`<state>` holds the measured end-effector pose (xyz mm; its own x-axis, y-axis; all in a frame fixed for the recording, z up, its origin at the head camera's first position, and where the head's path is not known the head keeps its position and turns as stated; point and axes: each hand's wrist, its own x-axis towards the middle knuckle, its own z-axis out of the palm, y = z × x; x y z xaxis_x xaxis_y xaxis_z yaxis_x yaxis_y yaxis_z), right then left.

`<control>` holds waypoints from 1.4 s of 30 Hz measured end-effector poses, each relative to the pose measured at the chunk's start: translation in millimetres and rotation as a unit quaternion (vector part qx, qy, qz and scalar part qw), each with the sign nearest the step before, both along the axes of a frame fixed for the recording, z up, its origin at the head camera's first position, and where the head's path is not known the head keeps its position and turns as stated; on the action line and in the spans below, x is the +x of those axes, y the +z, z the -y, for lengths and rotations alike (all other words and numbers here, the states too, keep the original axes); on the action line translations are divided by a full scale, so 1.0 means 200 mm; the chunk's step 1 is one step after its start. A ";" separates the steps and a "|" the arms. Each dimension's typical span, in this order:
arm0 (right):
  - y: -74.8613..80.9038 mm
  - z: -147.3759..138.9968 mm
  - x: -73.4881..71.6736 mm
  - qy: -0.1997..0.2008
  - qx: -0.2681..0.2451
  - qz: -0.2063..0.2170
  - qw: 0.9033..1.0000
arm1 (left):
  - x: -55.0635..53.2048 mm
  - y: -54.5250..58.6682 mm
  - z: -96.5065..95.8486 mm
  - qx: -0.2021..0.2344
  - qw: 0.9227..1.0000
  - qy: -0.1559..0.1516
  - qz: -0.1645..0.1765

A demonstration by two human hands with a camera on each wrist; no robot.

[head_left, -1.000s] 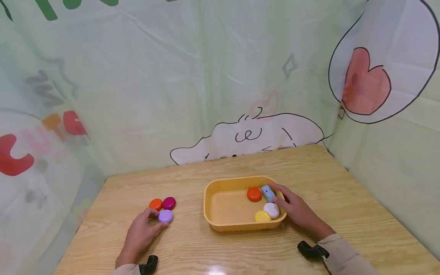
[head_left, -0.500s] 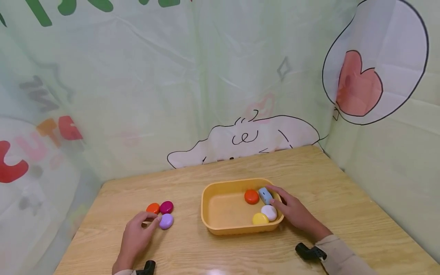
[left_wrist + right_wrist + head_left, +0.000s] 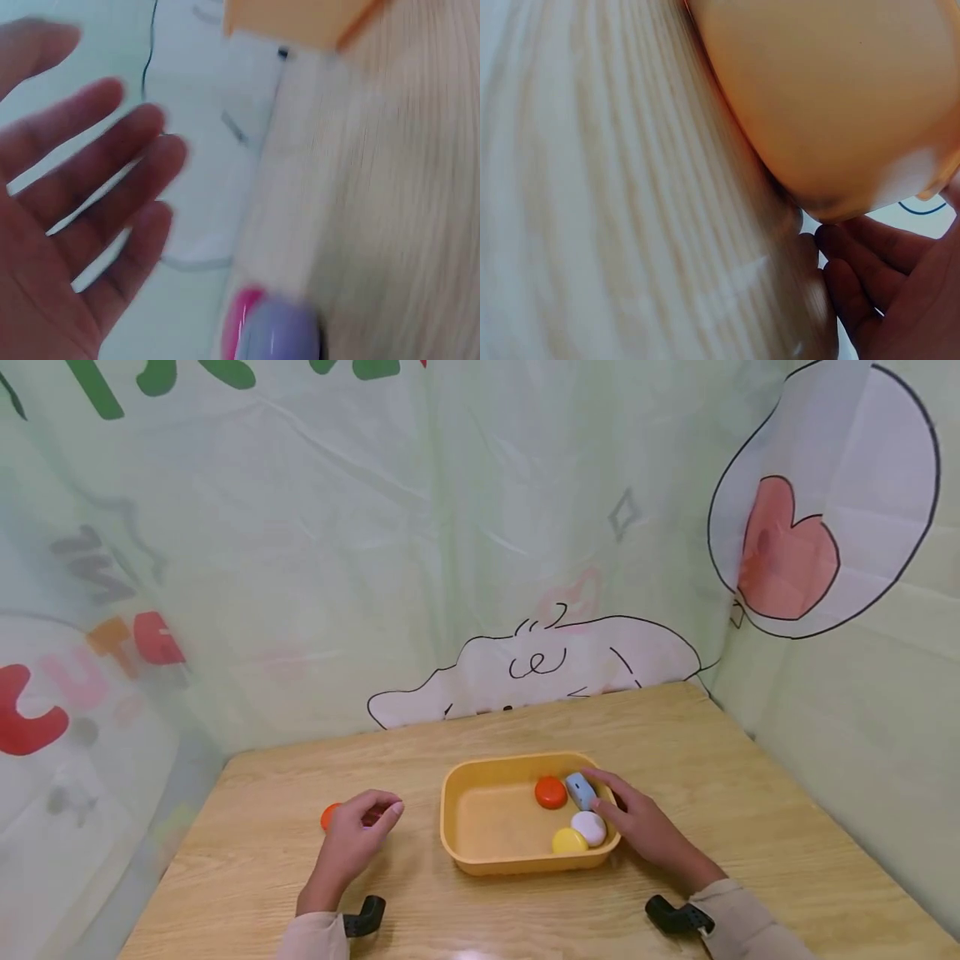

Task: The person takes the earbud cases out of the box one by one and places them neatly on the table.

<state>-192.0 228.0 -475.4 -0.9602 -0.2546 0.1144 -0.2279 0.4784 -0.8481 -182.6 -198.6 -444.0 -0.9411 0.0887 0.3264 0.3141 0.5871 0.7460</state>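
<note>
My left hand (image 3: 351, 839) hovers over the table with loosely bent fingers and holds nothing. Beneath it in the left wrist view lie a purple disc (image 3: 279, 331) and a magenta disc (image 3: 241, 319); the hand mostly hides both in the head view. An orange disc (image 3: 328, 816) peeks out at its left. My right hand (image 3: 645, 831) holds the right rim of a yellow-orange tray (image 3: 480, 866), thumb and index finger over the edge, other fingers by the outer wall. Inside sit a red disc (image 3: 551, 792), a light-blue block (image 3: 581, 791), a white disc (image 3: 588, 828) and a yellow disc (image 3: 569, 841).
The wooden table (image 3: 300, 768) extends around the tray. A printed curtain (image 3: 337, 568) hangs behind the table and along both sides. Black wrist-camera mounts (image 3: 365, 917) sit at both wrists.
My left hand held the purple disc a second ago, then let it go beside the magenta disc. It has since risen and moved right. The right hand stays at the tray's rim.
</note>
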 end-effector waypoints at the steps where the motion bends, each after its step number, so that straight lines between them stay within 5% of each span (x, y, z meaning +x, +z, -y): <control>1: 0.00 0.00 0.00 0.001 -0.001 0.002 1.000 | -0.01 0.01 -0.03 0.001 1.000 -0.007 -0.009; 5: -0.01 0.00 0.00 0.000 -0.005 0.002 1.000 | -0.03 0.04 -0.15 0.004 0.998 -0.052 -0.036; 12: -0.02 0.00 -0.01 0.002 -0.007 -0.007 1.000 | -0.04 0.06 -0.30 -0.038 0.985 -0.166 -0.024; 22: -0.03 0.01 -0.01 0.006 -0.006 -0.018 1.000 | -0.09 0.13 -0.43 -0.134 0.960 -0.245 -0.011; 29: -0.01 0.00 -0.02 0.002 -0.001 -0.012 1.000 | -0.17 0.22 -0.53 -0.206 0.942 -0.262 -0.035; 39: 0.00 0.01 -0.02 0.002 0.012 -0.012 1.000 | -0.25 0.26 -0.68 -0.323 0.898 -0.296 -0.038; 42: -0.01 0.00 -0.01 -0.001 0.018 -0.011 1.000 | -0.27 0.28 -0.71 -0.323 0.894 -0.307 -0.046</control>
